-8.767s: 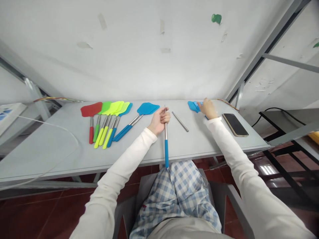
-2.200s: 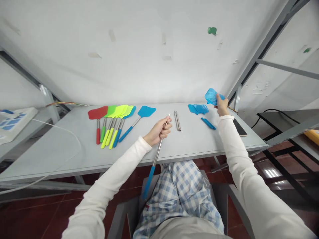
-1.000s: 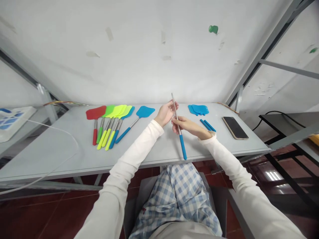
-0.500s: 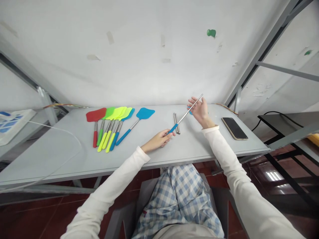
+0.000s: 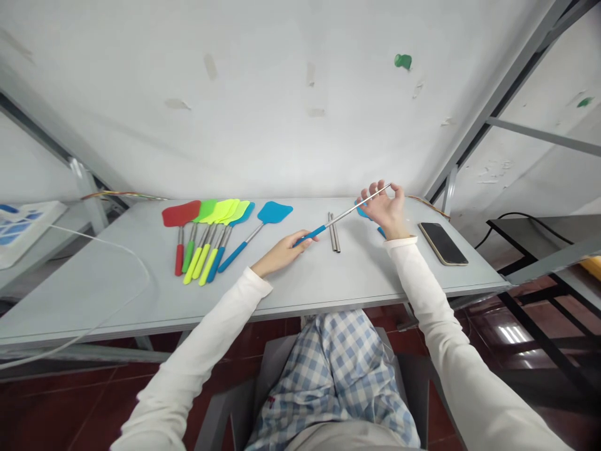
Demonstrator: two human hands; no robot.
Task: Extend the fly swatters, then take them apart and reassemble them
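Observation:
My left hand (image 5: 290,250) is closed around the blue grip (image 5: 310,235) of a thin telescopic metal rod (image 5: 347,212). The rod slants up to the right, and no paddle shows on its far end. Beside that end is my right hand (image 5: 385,210), palm up with fingers apart; whether it touches the rod I cannot tell. Behind it, a blue flat piece (image 5: 362,210) and a blue handle end (image 5: 381,232) are partly hidden. Below the rod lie metal tubes (image 5: 334,235). Further left is a blue fly swatter (image 5: 275,212).
Several fly swatters in red (image 5: 181,213), green, yellow and blue lie overlapping on the grey table (image 5: 282,294). A phone (image 5: 442,243) lies at the right. A white cable (image 5: 134,254) crosses the left side. Metal frame posts (image 5: 446,188) stand at both ends, with a wall behind.
My left hand has moved left and slightly up with the rod, which now slopes less steeply. My right hand has shifted a little right, uncovering the blue handle end.

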